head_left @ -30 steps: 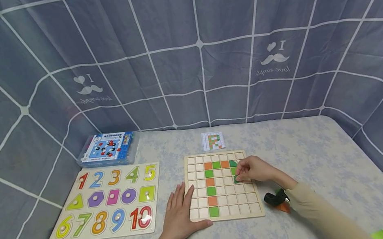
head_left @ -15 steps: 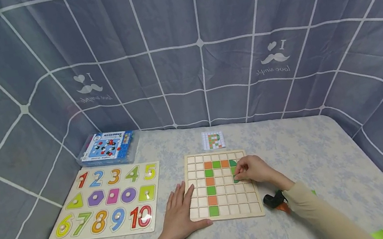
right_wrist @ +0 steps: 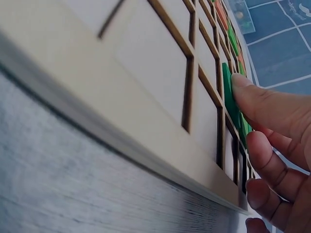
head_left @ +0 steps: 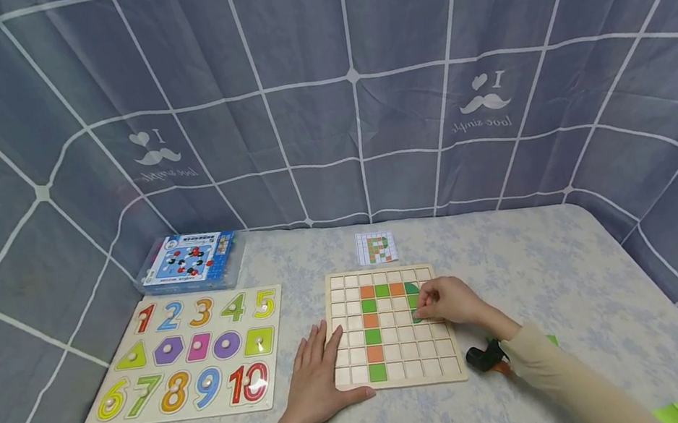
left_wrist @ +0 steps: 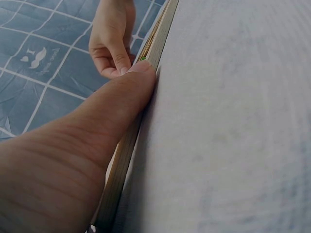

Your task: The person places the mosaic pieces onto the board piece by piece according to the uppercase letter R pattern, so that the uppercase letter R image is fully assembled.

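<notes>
A wooden grid board (head_left: 402, 353) lies on the table with orange and green square tiles forming a column and a top row. My left hand (head_left: 316, 376) rests at the board's left side, fingers spread, thumb by the front edge. Over the right part of the board, my right hand (head_left: 454, 300) holds a dark green tile (right_wrist: 230, 94) between thumb and fingers, right at a grid cell. A green square (head_left: 413, 300) lies just above that cell, with a dark green rounded piece (head_left: 412, 287) at the corner. The fingers partly hide the held tile.
Behind the board lies a small pattern card (head_left: 376, 247). A number-and-shape puzzle (head_left: 159, 370) lies at the left, with a clear plastic box (head_left: 188, 259) behind it. By the right wrist are an orange piece (head_left: 502, 367) and a green piece (head_left: 552, 340).
The dark green tile under my right fingers has turned slightly and sits flatter in its cell. My right wrist has shifted a little; the left hand has stayed in place.
</notes>
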`<state>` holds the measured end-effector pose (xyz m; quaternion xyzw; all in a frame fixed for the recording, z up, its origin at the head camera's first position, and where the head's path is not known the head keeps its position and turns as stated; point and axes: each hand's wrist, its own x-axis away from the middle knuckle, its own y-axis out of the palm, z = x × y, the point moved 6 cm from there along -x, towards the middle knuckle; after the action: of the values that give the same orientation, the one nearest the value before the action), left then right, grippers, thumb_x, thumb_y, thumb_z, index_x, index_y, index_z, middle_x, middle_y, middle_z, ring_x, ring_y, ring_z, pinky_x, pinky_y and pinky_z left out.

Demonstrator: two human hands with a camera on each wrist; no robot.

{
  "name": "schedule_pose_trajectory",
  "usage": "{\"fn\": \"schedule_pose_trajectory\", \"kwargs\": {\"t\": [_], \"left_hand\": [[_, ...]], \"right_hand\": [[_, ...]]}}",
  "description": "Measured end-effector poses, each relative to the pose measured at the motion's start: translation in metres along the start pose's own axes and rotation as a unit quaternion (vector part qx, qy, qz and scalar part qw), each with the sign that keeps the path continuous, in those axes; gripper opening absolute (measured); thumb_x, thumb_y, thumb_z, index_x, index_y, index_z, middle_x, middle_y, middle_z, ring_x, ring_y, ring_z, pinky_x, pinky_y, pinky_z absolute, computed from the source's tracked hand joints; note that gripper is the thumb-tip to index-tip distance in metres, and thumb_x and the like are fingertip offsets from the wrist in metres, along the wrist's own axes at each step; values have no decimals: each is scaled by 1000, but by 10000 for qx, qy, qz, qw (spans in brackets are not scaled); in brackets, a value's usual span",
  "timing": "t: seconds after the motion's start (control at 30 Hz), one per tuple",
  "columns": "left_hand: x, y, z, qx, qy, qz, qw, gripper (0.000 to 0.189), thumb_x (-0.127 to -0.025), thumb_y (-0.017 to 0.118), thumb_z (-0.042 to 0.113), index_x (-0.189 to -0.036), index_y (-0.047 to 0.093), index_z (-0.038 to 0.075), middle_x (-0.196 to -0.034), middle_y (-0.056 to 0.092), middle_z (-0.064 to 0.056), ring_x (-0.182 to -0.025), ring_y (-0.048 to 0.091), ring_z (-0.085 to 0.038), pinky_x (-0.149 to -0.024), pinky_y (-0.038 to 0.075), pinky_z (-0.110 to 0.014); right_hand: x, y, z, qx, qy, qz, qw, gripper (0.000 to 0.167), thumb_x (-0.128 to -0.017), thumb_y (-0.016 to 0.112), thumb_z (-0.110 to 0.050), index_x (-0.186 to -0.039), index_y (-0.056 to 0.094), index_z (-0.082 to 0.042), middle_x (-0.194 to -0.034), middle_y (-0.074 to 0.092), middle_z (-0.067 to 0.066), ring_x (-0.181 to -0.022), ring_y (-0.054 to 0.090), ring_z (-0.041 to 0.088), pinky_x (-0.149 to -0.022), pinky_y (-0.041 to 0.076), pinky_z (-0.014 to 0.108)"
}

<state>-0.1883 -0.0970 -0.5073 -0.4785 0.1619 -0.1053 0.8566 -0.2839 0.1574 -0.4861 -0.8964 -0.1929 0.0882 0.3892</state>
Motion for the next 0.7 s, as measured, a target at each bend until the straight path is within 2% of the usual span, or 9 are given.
{"fn": "schedule_pose_trajectory", "kwargs": {"t": [0.3,0.7], "left_hand": [[0,-1,1,30,-20,-27,10000,110,-66,71,68,-148,32,6,-152,21,-22,-141,12,-37,-111,9,-50],[1,1,0,18,-68,-34,10000,110,-66,71,68,-148,33,6,-152,21,-22,-141,11,-36,-111,9,-50]], "right_hand": [[9,-2,-4,-38,-214,183,9996,11,-82,76,-18,-77,66,-17,-66,54,-7,-56,45,11,-53,38,27],[41,-25,-5,-107,-226,1130,9933,9,-80,78,-18,-84,70,-16,-72,58,-11,-64,49,11,-54,40,27]]}}
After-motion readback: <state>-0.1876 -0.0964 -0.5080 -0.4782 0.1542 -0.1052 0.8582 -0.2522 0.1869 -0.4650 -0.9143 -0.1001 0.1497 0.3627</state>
